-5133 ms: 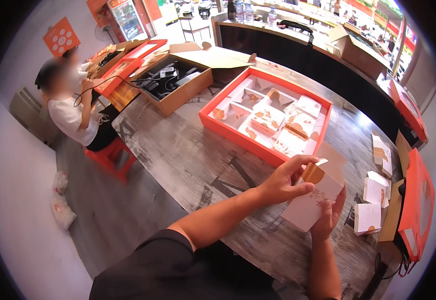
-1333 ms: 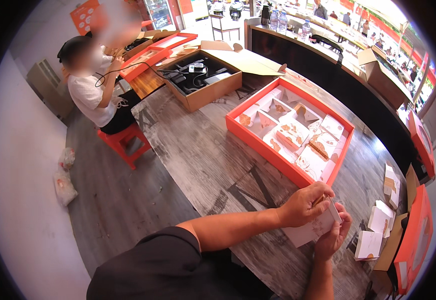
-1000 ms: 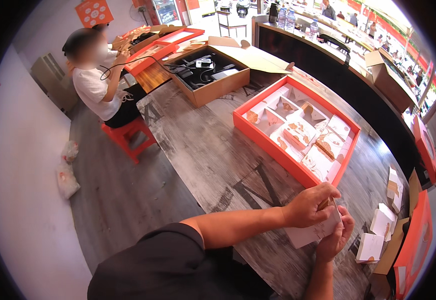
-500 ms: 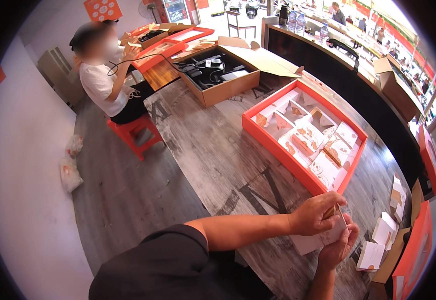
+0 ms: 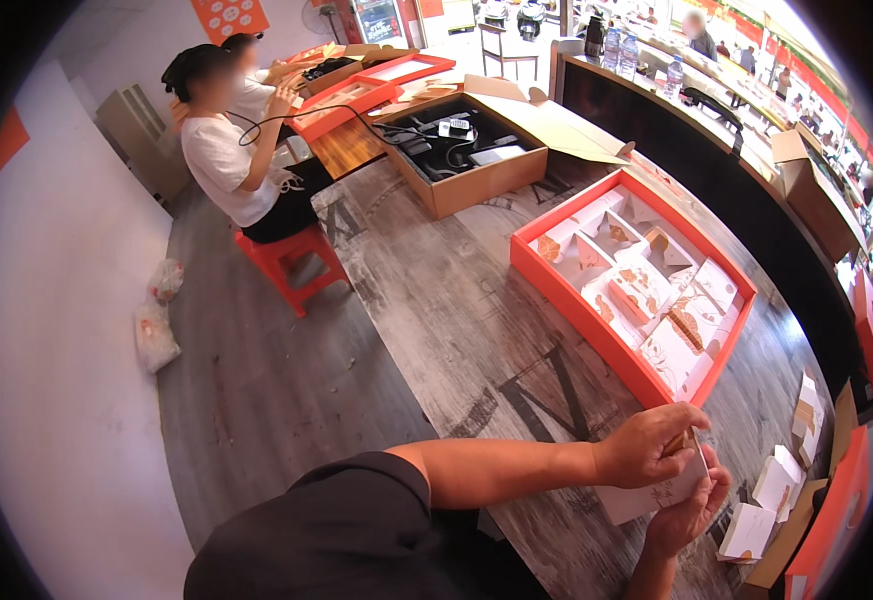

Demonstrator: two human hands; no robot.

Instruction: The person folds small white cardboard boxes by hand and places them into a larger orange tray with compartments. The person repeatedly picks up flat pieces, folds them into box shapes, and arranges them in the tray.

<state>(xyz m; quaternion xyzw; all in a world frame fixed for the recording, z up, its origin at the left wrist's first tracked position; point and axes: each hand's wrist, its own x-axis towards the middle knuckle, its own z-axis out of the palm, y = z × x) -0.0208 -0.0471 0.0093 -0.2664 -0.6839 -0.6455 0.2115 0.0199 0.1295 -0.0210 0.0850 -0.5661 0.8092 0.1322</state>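
Note:
Near the table's front edge, my left hand (image 5: 651,445) and my right hand (image 5: 688,510) are both closed on a small white paper carton (image 5: 642,500). The left fingers curl over its upper end, where a brown part shows. My right thumb and fingers grip its right edge. Just beyond my hands lies a shallow red-orange gift box (image 5: 579,329). White printed small cartons (image 5: 671,338) with orange-brown patterns fill its near part, and white angled dividers (image 5: 617,232) stand toward its far end.
Right of my hands are several white folded cartons (image 5: 748,530) beside an upright red box (image 5: 829,520). Farther off, an open brown cardboard box (image 5: 444,192) holds black gear and cables. A co-worker (image 5: 232,165) sits on a red stool (image 5: 297,262) at the left.
The view has turned slightly, so the whole scene sits farther right and a second person shows behind the co-worker. Both hands keep their hold on the carton, with little visible change.

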